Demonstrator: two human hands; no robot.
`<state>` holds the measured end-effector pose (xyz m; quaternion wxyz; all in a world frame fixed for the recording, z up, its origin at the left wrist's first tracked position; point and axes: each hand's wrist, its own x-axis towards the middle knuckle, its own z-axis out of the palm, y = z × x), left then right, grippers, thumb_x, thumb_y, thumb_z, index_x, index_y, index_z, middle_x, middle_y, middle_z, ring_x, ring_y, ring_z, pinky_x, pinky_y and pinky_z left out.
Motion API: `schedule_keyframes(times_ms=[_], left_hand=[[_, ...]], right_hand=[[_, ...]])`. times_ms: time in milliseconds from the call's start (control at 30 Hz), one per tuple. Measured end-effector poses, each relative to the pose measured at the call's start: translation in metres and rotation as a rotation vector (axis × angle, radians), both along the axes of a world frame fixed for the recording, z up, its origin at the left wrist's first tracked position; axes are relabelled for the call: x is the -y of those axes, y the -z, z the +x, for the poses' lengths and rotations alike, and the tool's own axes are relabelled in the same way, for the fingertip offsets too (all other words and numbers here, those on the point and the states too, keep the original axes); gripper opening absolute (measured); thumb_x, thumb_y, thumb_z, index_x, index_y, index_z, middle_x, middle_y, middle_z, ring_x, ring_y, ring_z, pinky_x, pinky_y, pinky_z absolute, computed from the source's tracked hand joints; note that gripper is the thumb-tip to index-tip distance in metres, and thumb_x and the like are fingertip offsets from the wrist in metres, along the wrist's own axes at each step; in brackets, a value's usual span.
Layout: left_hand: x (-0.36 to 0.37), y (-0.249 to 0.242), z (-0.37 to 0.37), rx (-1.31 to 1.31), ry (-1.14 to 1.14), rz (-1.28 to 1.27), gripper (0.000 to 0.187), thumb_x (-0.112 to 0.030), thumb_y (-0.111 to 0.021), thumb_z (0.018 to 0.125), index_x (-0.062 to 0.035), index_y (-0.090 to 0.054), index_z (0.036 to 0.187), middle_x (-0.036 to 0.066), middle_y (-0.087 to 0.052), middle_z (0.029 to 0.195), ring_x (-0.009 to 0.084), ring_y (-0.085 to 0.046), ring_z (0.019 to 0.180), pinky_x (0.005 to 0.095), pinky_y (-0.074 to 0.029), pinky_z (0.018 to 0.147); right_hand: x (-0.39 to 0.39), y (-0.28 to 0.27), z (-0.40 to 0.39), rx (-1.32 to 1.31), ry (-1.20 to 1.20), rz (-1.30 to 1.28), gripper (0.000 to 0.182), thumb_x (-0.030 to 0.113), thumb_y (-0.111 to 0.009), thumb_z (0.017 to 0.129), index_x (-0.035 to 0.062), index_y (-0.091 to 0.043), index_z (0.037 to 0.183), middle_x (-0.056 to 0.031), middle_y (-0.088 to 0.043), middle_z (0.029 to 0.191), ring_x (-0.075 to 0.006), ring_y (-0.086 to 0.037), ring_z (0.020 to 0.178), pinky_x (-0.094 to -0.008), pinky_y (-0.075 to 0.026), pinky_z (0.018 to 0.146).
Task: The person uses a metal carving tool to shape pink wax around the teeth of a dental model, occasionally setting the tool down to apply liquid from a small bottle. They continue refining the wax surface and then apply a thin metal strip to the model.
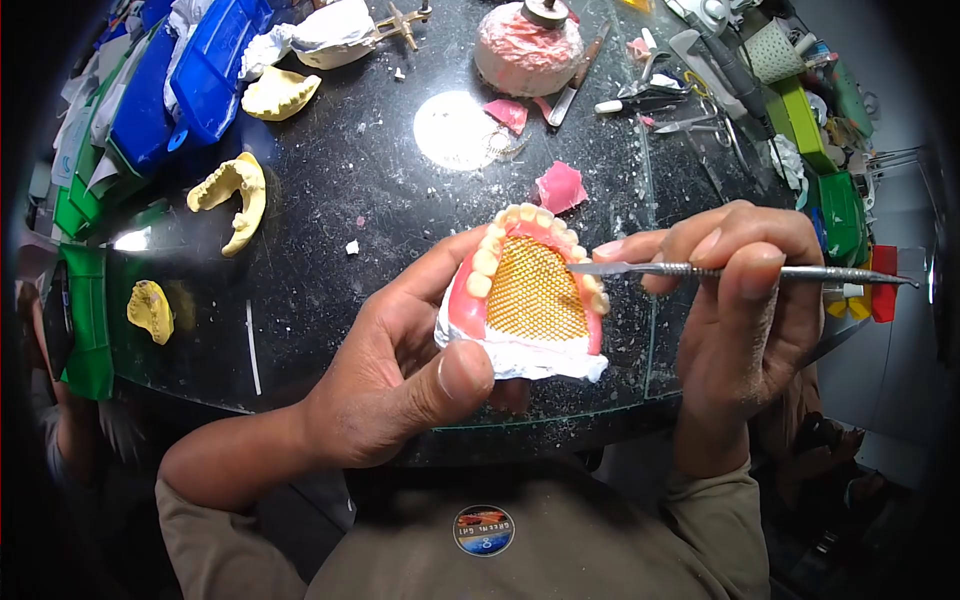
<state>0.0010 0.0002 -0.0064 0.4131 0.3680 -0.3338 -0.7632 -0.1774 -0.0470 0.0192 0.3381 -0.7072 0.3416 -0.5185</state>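
My left hand (400, 370) is closed around a dental model (520, 362) with a white plaster base. The model carries pink wax, a row of cream teeth along its arch and a gold mesh (535, 290) across the middle. In my right hand (745, 290) is a thin metal carving tool (690, 270), held level between fingers and thumb. Its flat blade tip reaches the inner edge of the teeth on the right side of the arch, over the mesh's edge; whether it touches cannot be told.
Yellow plaster casts (240, 195) lie at the left, near blue bins (210, 80). Pink wax pieces (562, 187) sit beyond the model. A round plaster block (528, 50), a knife (578, 80) and scissors (700, 122) are farther back. Green bins (840, 215) stand at the right.
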Motion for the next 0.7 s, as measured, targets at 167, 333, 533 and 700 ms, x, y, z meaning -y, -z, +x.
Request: schedule_keyframes(times_ms=[167,333,533,700], left_hand=[[0.0004,-0.0025,-0.0004,0.005,-0.011,-0.009,0.118,-0.077,-0.057,0.058,0.0026,-0.018,0.135,0.012,-0.049,0.119,0.0155,-0.056,0.098,0.0227,-0.051,0.064],[0.0013,-0.003,0.0009,0.018,-0.001,-0.019,0.118,-0.078,-0.056,0.058,0.0026,-0.019,0.135,0.012,-0.05,0.117,0.015,-0.057,0.096,0.0223,-0.051,0.063],[0.0004,-0.0044,-0.0005,0.052,0.006,0.002,0.12,-0.08,-0.055,0.055,0.0018,-0.02,0.135,0.011,-0.051,0.116,0.0141,-0.056,0.096,0.0219,-0.05,0.062],[0.0004,-0.0006,-0.0016,0.081,-0.024,-0.012,0.119,-0.081,-0.055,0.055,0.0017,-0.021,0.135,0.011,-0.051,0.115,0.0139,-0.056,0.096,0.022,-0.05,0.062]], right_hand=[[0.0006,0.0011,-0.0002,0.002,-0.013,0.002,0.032,0.035,-0.041,0.093,0.0037,-0.046,0.085,-0.0071,-0.05,0.065,-0.0156,-0.055,0.057,-0.0317,-0.052,0.056],[0.0008,0.0005,-0.0003,-0.003,-0.026,0.008,0.032,0.034,-0.041,0.094,0.0035,-0.046,0.085,-0.0073,-0.049,0.065,-0.0153,-0.055,0.058,-0.0349,-0.054,0.058],[0.003,0.0018,-0.0002,0.017,-0.032,-0.043,0.031,0.032,-0.041,0.094,0.0028,-0.046,0.086,-0.0077,-0.049,0.065,-0.0149,-0.054,0.058,-0.0402,-0.055,0.06],[0.0037,0.0014,-0.0021,0.022,-0.039,-0.045,0.031,0.032,-0.041,0.094,0.0024,-0.046,0.087,-0.008,-0.049,0.065,-0.0152,-0.054,0.059,-0.0415,-0.056,0.06]])
